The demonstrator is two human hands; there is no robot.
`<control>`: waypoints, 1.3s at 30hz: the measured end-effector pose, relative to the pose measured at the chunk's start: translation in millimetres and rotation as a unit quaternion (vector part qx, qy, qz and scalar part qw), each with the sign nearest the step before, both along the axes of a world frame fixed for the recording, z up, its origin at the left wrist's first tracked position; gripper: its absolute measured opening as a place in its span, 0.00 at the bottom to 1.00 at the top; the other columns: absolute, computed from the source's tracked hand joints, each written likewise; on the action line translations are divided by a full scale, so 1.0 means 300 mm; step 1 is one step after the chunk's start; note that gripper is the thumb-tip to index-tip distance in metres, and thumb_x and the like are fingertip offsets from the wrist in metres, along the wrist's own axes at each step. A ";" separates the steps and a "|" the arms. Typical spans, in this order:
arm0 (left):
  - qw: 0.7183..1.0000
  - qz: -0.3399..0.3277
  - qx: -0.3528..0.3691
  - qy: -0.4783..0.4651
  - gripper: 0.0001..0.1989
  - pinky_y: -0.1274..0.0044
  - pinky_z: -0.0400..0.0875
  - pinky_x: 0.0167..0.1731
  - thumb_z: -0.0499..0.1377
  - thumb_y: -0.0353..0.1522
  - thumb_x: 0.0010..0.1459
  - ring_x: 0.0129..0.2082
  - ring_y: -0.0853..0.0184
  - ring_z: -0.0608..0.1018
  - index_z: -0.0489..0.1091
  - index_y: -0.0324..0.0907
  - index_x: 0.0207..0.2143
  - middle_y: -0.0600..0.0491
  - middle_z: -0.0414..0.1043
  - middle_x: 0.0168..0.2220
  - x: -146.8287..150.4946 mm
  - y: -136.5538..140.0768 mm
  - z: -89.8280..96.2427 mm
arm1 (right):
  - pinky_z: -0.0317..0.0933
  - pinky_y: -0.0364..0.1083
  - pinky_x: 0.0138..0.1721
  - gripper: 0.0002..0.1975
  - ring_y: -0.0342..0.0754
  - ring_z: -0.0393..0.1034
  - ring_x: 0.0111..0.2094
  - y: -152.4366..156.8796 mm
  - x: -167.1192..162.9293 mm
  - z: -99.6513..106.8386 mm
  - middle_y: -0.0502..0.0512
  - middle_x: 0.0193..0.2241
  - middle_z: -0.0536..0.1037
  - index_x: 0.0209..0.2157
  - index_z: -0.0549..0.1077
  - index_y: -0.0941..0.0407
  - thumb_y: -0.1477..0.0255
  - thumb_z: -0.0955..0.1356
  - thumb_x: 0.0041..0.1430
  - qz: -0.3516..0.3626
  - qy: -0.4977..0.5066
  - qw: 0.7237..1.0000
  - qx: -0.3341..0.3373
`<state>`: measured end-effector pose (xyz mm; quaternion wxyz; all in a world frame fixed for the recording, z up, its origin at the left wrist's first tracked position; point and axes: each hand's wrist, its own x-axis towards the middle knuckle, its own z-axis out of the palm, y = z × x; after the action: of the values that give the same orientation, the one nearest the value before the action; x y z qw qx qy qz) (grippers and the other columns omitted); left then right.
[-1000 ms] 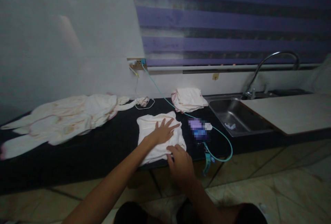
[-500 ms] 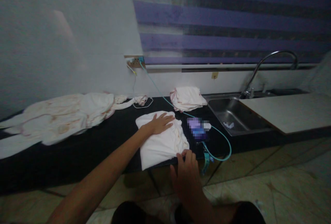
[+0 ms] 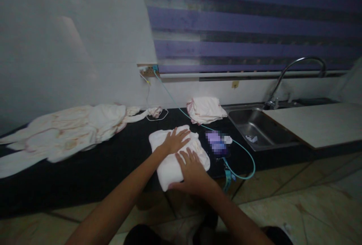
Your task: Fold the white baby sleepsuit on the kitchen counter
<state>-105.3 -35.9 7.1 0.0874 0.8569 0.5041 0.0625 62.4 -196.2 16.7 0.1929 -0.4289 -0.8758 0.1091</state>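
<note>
Left hand [image 3: 173, 142]: flat on the far half of the cloth [image 3: 169, 169], palm down, fingers spread wide.
Right hand [image 3: 192, 171]: flat on the near half of the cloth, fingers stretched out and slightly apart, gripping nothing.
Cloth: white, folded, on the black counter [image 3: 113, 162] at its front edge, under both hands.
Phone [image 3: 217, 143]: just right of the cloth, with a teal cable [image 3: 249, 158] looping off the edge.
Behind: 1 folded pile [image 3: 206, 110] near the sink [image 3: 254, 128].
Far left: loose garments [image 3: 62, 131] spread on the counter.
</note>
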 end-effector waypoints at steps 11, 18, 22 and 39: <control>0.993 0.121 0.004 0.001 0.35 0.34 0.52 0.60 0.40 0.54 0.69 0.71 0.29 0.49 0.52 0.54 0.73 0.48 0.48 0.75 -0.118 -0.160 -0.005 | 0.43 0.67 0.71 0.57 0.69 0.44 0.74 -0.032 0.133 0.011 0.77 0.72 0.54 0.72 0.55 0.65 0.38 0.69 0.57 -0.053 -0.032 0.998 -0.005; 0.977 0.050 -0.019 -0.207 0.30 0.62 0.58 0.70 0.42 0.49 0.72 0.66 0.58 0.68 0.69 0.42 0.63 0.44 0.66 0.66 -0.357 -0.273 0.078 | 0.45 0.62 0.72 0.59 0.64 0.42 0.75 -0.037 0.165 0.033 0.68 0.74 0.49 0.74 0.51 0.56 0.59 0.80 0.48 0.164 -0.084 0.980 0.071; 0.979 -0.017 -0.123 -0.163 0.28 0.58 0.57 0.70 0.55 0.50 0.67 0.70 0.58 0.64 0.64 0.58 0.67 0.54 0.61 0.70 -0.492 -0.426 0.096 | 0.52 0.62 0.70 0.48 0.63 0.47 0.74 -0.009 0.141 0.003 0.72 0.73 0.51 0.73 0.55 0.57 0.68 0.77 0.56 0.164 -0.122 0.975 0.088; 0.995 -0.019 0.099 0.004 0.34 0.54 0.70 0.62 0.58 0.33 0.55 0.64 0.50 0.73 0.68 0.58 0.65 0.52 0.69 0.64 -0.477 -0.662 -0.109 | 0.61 0.52 0.62 0.17 0.51 0.65 0.64 0.010 0.138 -0.096 0.59 0.60 0.76 0.60 0.73 0.56 0.74 0.62 0.74 0.151 -0.042 0.977 0.146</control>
<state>-248.5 -234.5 -25.5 0.0016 0.8710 0.4796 0.1066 103.8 -193.2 -12.0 0.1979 -0.2632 -0.9442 -0.0101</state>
